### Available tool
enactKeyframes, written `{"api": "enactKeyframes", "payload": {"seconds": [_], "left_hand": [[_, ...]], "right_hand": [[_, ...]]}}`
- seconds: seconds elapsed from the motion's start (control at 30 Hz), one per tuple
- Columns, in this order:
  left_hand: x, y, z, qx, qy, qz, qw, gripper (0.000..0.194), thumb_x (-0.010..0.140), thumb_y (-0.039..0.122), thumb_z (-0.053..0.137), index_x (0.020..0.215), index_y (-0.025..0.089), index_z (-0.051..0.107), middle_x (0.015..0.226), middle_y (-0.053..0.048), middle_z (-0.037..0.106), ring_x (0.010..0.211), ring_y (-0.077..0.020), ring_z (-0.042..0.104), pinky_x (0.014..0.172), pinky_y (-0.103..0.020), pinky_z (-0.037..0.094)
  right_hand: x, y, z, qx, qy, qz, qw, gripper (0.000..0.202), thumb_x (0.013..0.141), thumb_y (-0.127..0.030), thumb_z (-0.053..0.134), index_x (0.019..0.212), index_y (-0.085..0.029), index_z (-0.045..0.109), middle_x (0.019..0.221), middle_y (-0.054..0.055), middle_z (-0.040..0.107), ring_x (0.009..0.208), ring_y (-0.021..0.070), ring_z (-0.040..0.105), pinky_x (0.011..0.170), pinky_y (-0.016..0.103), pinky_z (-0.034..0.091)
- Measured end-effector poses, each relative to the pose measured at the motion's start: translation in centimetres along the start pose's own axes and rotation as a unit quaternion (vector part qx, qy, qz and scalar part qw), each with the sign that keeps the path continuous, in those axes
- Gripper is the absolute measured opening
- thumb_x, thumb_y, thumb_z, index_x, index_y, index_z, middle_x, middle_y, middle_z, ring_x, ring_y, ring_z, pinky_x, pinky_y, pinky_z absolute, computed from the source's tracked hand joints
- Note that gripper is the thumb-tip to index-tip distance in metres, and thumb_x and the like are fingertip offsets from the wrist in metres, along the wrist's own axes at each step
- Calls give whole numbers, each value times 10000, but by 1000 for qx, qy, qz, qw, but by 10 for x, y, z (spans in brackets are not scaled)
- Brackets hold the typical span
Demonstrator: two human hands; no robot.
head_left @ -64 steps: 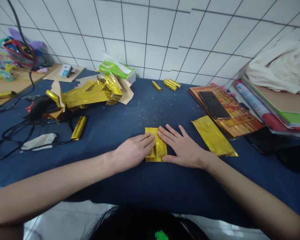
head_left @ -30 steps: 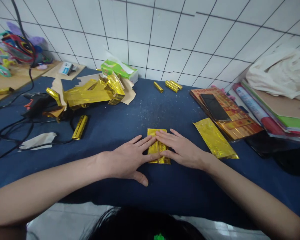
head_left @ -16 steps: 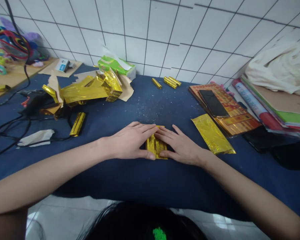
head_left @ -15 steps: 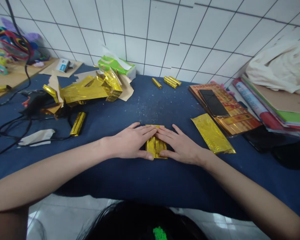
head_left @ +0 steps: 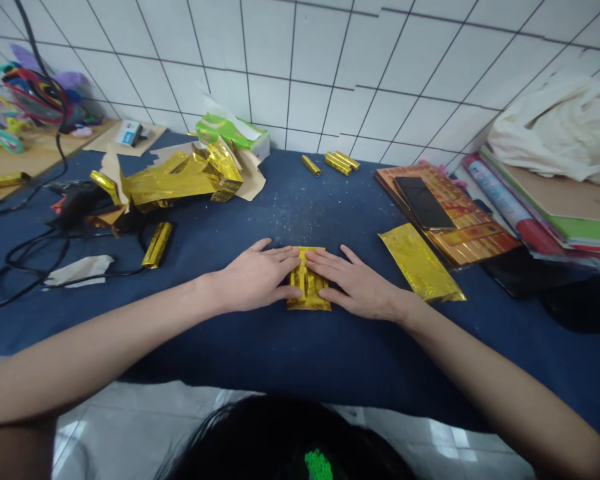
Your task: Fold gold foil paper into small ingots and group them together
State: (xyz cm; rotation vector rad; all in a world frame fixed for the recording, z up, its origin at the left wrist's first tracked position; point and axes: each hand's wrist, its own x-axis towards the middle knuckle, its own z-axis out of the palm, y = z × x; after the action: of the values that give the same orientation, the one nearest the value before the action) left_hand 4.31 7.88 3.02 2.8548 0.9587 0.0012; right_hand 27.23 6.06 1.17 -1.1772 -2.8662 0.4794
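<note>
Left fingers (head_left: 282,257): palm down and flat, little finger and thumb splayed, the middle ones close together; tips on the piece's far-left edge at 11 o'clock, thumb at 8.
Right fingers (head_left: 326,263): likewise flat and partly spread, pinching nothing; tips at 12 to 1 o'clock, thumb at 4.
Gold foil piece (head_left: 311,285): lying flat on the blue-covered counter (head_left: 280,353), between and partly under both sets of fingers, its near edge uncovered; raised strips run along it.
Pressing: the step looks like holding and smoothing the strips down—a judgement; the next move calls for light, even pressure, keeping the strips lined up.
Gold sheet (head_left: 423,263): flat at 3 o'clock from the piece, beyond the right fingers.
Gold roll (head_left: 157,245): between 9 and 10 o'clock, beyond the left fingers.
Phone (head_left: 425,202): 2 o'clock, on an orange-gold packet (head_left: 485,237).
Crumpled foil (head_left: 173,187): 10 o'clock—well apart.
Small gold rolls (head_left: 338,163): 12 o'clock, near the tiled wall (head_left: 315,100).
</note>
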Motion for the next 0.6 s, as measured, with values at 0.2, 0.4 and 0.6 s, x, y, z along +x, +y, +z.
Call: {"api": "enactKeyframes", "payload": {"seconds": [0.2, 0.4, 0.6], "left_hand": [[4, 13, 4, 73, 45, 9, 996, 541, 799, 450, 554, 1233, 145, 443, 1260, -146, 522, 1135, -264, 512, 1008, -469, 270], [-1, 7, 9, 66, 35, 33, 997, 529, 824, 478, 499, 1278, 219, 413, 1308, -149, 465, 1167, -267, 483, 1011, -498, 258], [-2, 7, 7, 49, 5, 48, 998, 587, 794, 570, 470, 1263, 218, 467, 1345, -176, 419, 1264, -309, 365, 1027, -514, 221]], "right_hand": [[-1, 0, 1, 13, 12, -14, 1000, 641, 853, -446, 432, 1401, -196, 213, 1471, 79, 236, 1354, 238, 178, 1069, 568, 70], [-2, -2, -2, 59, 36, 4, 998, 687, 809, -462, 511, 1379, -194, 235, 1448, 101, 296, 1342, 241, 220, 1076, 551, 93], [-8, -3, -7, 24, 53, -9, 998, 428, 830, -431, 496, 1192, -203, 491, 1433, 115, 323, 1329, 258, 255, 1049, 564, 159]]}}
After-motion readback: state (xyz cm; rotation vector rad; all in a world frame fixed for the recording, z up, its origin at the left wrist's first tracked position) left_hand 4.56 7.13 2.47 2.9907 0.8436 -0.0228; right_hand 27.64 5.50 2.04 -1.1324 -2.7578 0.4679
